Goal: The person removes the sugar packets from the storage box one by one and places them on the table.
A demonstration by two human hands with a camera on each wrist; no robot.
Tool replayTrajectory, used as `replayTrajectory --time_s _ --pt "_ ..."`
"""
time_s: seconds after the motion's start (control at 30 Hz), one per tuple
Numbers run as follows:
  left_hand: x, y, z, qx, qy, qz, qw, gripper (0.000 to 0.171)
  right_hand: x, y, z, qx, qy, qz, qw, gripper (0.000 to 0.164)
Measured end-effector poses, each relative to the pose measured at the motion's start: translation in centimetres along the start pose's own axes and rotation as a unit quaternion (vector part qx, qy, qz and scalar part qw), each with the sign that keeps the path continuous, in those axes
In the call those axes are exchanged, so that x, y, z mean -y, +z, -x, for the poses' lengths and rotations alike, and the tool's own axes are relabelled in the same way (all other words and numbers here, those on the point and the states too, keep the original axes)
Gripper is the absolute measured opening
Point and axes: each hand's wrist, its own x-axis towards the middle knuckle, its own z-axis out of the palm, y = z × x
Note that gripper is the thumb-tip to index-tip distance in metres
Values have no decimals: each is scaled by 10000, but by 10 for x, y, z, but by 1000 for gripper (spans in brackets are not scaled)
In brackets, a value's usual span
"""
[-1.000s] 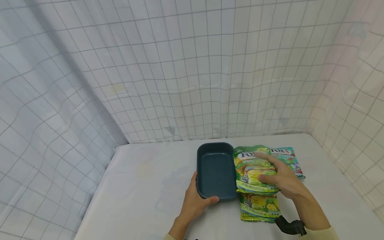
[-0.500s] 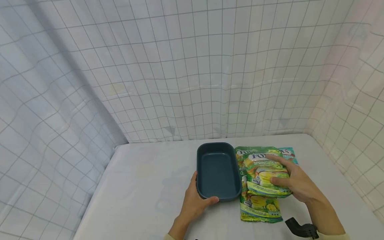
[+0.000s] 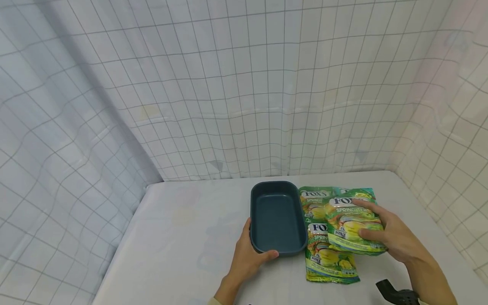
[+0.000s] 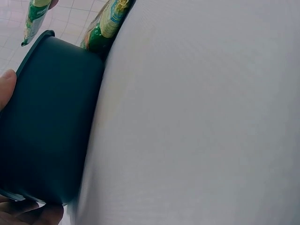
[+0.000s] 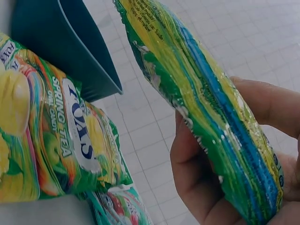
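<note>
In the head view my left hand (image 3: pixel 245 258) holds the near left corner of a dark teal rectangular tub (image 3: pixel 277 220), thumb on the front and fingers along the left side. The tub is bare inside. My right hand (image 3: pixel 398 237) pinches a green and yellow Fox's Spring Tea candy bag (image 3: pixel 348 222) by its right side. The right wrist view shows this bag (image 5: pixel 211 117) edge-on between thumb and fingers, raised above the others. Two more Spring Tea bags lie right of the tub, a near one (image 3: pixel 329 262) and a far one (image 3: pixel 310 203).
A turquoise Fox's candy bag (image 5: pixel 124 208) lies at the back right, mostly hidden behind the held bag in the head view. White cloth covers the table (image 3: pixel 183 245). Grid-patterned white curtains (image 3: pixel 228 106) enclose the back and both sides.
My right hand has carried the held candy bag to the right, uncovering more of the two Spring Tea bags beneath. The left hand and the tub have stayed put.
</note>
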Motion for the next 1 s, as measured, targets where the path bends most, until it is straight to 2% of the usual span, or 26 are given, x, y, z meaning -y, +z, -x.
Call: replayTrajectory --time_s 0.4,0.6,0.83,1.0 --pt "0 0 0 -8 4 28 10000 125 -10 -17 12 -33 -135 150 9998 75" --pt "1 0 1 -17 0 16 10000 125 -17 -26 18 -204 12 268 9994 75" --pt "0 0 1 17 -36 60 10000 125 -25 -38 26 -100 108 -87 9999 77" --pt "-1 0 1 4 -64 -24 10000 125 -31 -44 31 -282 299 76 9991 77"
